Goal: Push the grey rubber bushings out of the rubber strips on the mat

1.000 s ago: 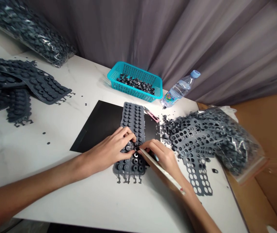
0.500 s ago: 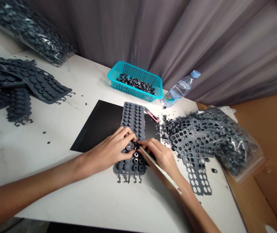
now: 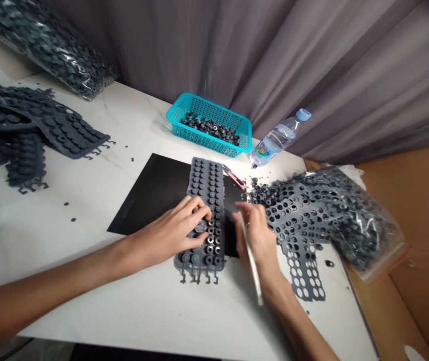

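A dark grey moulded rubber sheet (image 3: pixel 207 183) with rows of round knobs lies lengthwise over a black mat (image 3: pixel 143 195). Its near end, edged with small hooked tabs, reaches past the mat onto the white table. My left hand (image 3: pixel 184 223) presses on the sheet's lower left part, fingers curled and thumb lower down, gripping it against the surface. Several knobs right of those fingers show open ring-shaped tops. To the right of the sheet, my right hand (image 3: pixel 257 235) is closed around a thin pale stick-like tool (image 3: pixel 251 260), slightly blurred; its exact kind is unclear.
Behind the mat stands a turquoise basket (image 3: pixel 209 145) with small dark parts, beside a water bottle (image 3: pixel 280 135). A pink cutter (image 3: pixel 234 176) lies near the sheet. Punched sheets (image 3: pixel 304 260) and a filled plastic bag (image 3: pixel 368 230) are at right; more knobbed sheets (image 3: pixel 67 133) at left.
My right hand has moved right, away from the sheet, and the tool in it has swung more upright. My left hand stays on the sheet.
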`<state>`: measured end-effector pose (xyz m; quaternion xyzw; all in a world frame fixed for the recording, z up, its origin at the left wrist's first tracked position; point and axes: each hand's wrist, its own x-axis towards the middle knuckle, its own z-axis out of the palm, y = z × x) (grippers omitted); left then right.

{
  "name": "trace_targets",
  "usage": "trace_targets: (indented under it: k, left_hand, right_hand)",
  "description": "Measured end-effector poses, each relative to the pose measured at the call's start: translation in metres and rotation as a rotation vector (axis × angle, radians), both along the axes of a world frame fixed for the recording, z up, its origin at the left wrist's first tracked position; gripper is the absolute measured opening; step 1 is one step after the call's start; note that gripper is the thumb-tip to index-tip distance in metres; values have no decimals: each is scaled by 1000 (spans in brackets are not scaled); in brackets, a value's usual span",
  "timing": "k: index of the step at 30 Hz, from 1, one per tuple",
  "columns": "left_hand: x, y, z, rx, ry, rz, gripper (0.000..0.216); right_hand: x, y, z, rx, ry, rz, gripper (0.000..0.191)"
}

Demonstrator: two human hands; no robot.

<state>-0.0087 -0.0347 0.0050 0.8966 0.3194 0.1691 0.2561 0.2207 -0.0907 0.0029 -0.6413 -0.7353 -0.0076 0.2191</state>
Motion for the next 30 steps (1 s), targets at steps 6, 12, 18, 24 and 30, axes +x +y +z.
trace_targets:
  k: [6,12,18,24,30]
  left_hand:
    - [-2,2,3,-18,37,-11,17]
    - [-3,4,9,-32,79,3,24]
    - [-3,4,7,37,114,-18,27]
    - [-3,4,4,39,118,-15,29]
    - [-3,3,7,18,118,-16,28]
  right_hand:
    - [39,8,16,-138,-29,-208,34]
    - [26,2,27,-307,338,83,27]
    - [13,-4,37,-406,349,302,18]
    - [20,-2,36,-444,318,354,15]
    - [20,0,33,-429,289,366,12]
